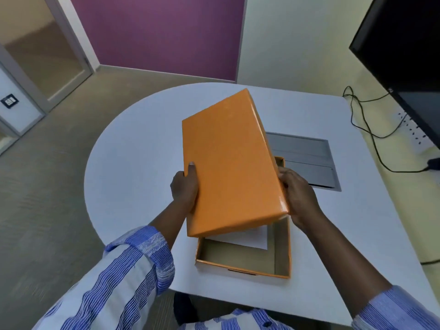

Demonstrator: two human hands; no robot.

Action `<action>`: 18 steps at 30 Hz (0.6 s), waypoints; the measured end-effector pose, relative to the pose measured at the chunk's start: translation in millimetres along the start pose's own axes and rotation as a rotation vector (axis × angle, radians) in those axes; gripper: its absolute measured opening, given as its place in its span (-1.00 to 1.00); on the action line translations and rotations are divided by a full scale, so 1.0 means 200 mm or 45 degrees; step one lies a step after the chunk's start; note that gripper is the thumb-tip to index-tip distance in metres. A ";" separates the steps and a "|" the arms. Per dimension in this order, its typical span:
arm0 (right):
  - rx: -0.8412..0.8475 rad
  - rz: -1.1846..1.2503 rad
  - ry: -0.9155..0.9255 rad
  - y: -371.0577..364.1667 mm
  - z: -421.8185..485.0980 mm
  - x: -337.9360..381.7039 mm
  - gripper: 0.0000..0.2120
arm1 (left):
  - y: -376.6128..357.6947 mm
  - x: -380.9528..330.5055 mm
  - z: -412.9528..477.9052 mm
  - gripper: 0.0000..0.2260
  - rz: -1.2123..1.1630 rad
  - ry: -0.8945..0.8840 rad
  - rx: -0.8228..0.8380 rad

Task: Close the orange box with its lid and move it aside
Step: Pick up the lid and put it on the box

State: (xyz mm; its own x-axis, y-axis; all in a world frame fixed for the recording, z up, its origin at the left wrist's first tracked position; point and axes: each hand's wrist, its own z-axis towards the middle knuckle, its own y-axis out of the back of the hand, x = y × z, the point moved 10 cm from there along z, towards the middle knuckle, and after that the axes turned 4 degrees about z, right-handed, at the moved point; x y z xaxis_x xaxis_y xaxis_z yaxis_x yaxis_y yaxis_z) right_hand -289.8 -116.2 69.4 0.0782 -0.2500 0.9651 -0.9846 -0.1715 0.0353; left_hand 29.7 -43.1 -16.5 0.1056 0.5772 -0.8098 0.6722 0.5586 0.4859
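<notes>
The orange lid [229, 163] hangs tilted above the open orange box [282, 253], its far end raised and its near end low over the box. My left hand [184, 189] grips the lid's left long edge, thumb on top. My right hand [297, 194] holds the lid's right edge. The box stands on the white table [133, 163] near the front edge, with a white sheet of paper [247, 239] lying inside it. The lid hides the box's far half.
A grey metal hatch [309, 158] is set into the table behind the box. A black monitor [404, 55] stands at the far right, with black cables [371, 129] trailing along the right edge. The table's left side is rounded.
</notes>
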 end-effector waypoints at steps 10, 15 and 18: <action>-0.145 -0.420 -0.121 0.31 -0.15 -0.47 -0.62 | -0.26 -0.03 -0.22 -0.28 0.649 -0.156 0.025; -0.128 -0.328 -0.258 0.30 -0.25 -0.69 -0.54 | -0.29 -0.02 -0.27 -0.25 0.754 -0.164 0.017; -0.090 -0.284 -0.333 0.28 -0.28 -0.76 -0.47 | -0.30 0.00 -0.29 -0.26 0.783 -0.145 0.048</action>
State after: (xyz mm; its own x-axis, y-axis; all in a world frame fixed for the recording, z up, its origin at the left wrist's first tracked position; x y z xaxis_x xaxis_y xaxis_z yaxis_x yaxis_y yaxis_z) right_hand -364.8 -34.5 -61.9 0.3210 -0.4508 0.8329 -0.9464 -0.1852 0.2645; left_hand -52.7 -43.1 -26.5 0.5577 0.7180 -0.4165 0.4888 0.1215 0.8639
